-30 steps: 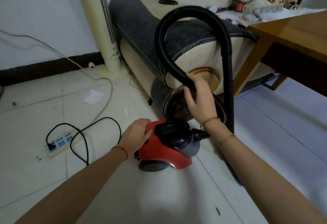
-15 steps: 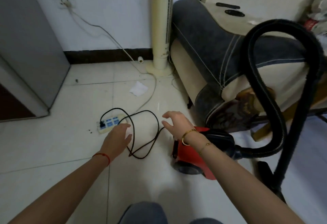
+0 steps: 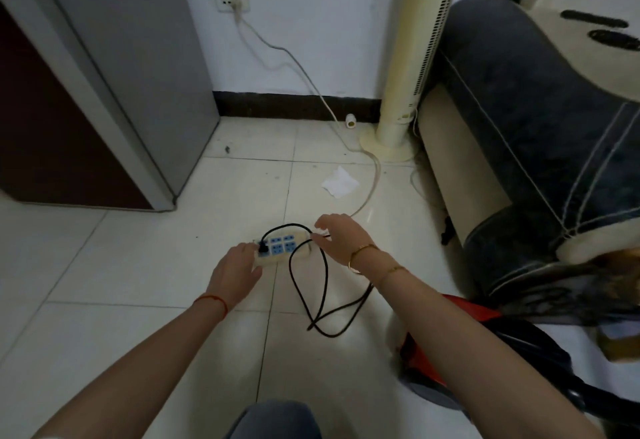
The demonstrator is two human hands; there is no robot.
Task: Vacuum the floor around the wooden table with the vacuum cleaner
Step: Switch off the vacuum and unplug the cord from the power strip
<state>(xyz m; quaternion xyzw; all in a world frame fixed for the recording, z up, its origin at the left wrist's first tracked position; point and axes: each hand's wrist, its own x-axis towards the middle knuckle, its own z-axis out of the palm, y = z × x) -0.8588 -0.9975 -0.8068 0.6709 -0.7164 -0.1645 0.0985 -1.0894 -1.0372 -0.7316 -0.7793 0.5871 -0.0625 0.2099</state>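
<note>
Both hands at power strip (image 3: pixel 281 247), left hand (image 3: pixel 235 274) on plug end, right hand (image 3: pixel 337 239) over black cord (image 3: pixel 323 286)

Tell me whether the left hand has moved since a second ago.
Yes. The left hand left the red vacuum cleaner body and now rests at the near end of the white power strip with blue sockets on the floor.

A: Where is free room on the floor (image 3: pixel 121 265)?

B: Left of the power strip (image 3: pixel 282 248), open tiles. To the right, the black cable (image 3: pixel 323 286) loops; behind, the tissue (image 3: pixel 339 182) and fan base (image 3: pixel 386 151); the sofa (image 3: pixel 519 147) and grey cabinet (image 3: pixel 138 74) close both sides.
</note>
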